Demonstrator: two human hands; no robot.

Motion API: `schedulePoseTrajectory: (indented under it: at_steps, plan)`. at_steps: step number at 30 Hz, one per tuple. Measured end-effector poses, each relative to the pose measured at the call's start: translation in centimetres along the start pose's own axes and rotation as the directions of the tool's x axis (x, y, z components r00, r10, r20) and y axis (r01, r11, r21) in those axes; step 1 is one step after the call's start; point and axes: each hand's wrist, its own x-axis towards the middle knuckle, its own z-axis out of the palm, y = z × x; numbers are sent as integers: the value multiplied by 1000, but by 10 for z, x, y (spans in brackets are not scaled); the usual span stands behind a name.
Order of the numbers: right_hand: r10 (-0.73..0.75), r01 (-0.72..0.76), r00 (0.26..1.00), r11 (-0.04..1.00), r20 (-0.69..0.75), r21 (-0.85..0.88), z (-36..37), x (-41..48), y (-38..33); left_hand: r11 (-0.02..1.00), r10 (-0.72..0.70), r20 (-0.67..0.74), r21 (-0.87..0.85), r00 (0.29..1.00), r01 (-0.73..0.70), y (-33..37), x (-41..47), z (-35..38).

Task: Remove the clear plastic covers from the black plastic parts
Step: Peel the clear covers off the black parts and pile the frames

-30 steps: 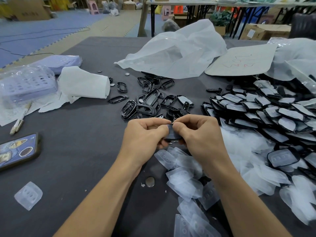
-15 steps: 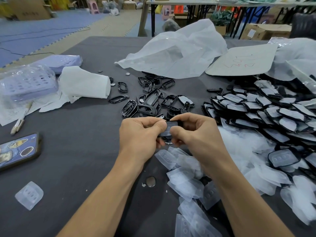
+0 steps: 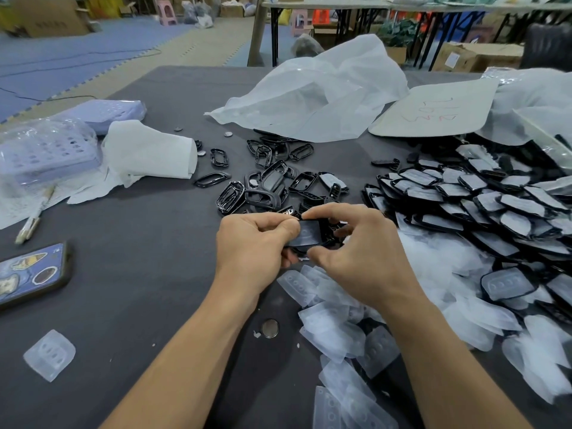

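- Where the dark grey cloth-covered table spreads under both hands, a crumpled white plastic bag lies well beyond the fingertips.
- To the right of the fingers sits a wide heap of black plastic parts with clear covers on them.
- Nearer the person than the fingers, loose clear plastic covers lie piled up.
- Just beyond the fingers is a small scatter of bare black plastic frames.
- The left hand has curled fingers and pinches the left end of one small black plastic part.
- The right hand pinches the same part's right side, forefinger above and thumb below.
- The part is held between both hands above the table, glossy face up; I cannot tell whether its cover has come loose.
- A silver coin cell lies between the forearms.
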Motion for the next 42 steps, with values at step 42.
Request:
schedulePoseTrajectory:
  at_steps: [42]
  plan:
    - [88,-109,993,940,-80,-323,9,11,22,516,310,197,787,930,-338,-14,40,-15]
